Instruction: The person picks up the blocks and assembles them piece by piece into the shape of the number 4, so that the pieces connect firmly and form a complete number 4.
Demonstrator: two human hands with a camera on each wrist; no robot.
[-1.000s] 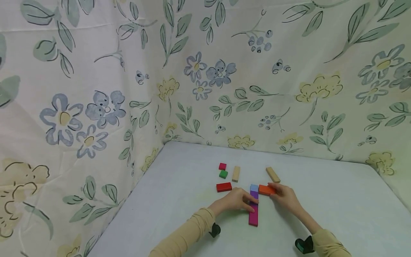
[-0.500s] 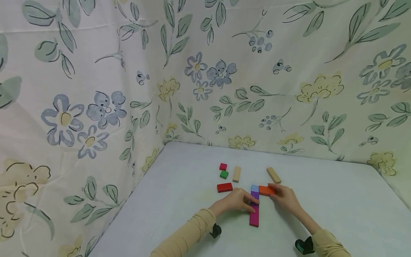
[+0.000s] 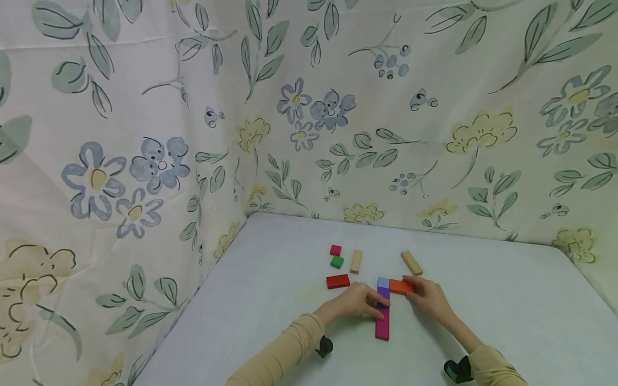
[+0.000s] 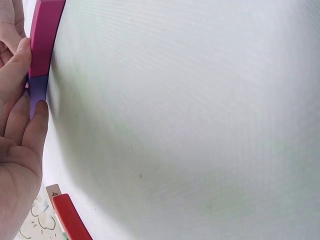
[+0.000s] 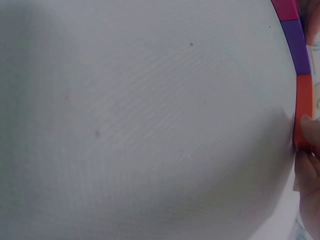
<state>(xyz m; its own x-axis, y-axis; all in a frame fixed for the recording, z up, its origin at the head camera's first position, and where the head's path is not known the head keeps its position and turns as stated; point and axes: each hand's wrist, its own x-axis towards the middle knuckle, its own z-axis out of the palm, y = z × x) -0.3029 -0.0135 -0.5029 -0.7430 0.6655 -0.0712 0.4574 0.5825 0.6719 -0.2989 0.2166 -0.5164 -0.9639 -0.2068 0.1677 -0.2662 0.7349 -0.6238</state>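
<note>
While the right hand point(image 3: 427, 296) pinches the orange block point(image 3: 399, 287), the left hand point(image 3: 356, 301) touches the purple block point(image 3: 383, 293) and magenta block point(image 3: 382, 328), grip unclear. Joined: these plus light blue block point(image 3: 383, 282); loose on tabletop point(image 3: 270, 279): red block point(image 3: 338, 281), green block point(image 3: 337, 262), pink block point(image 3: 335, 250), two wooden blocks point(image 3: 355, 261).

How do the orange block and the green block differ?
The orange block is long; the green block is short and stubby. The right hand holds the orange block, while no hand touches the green block. Both are single-coloured.
</note>
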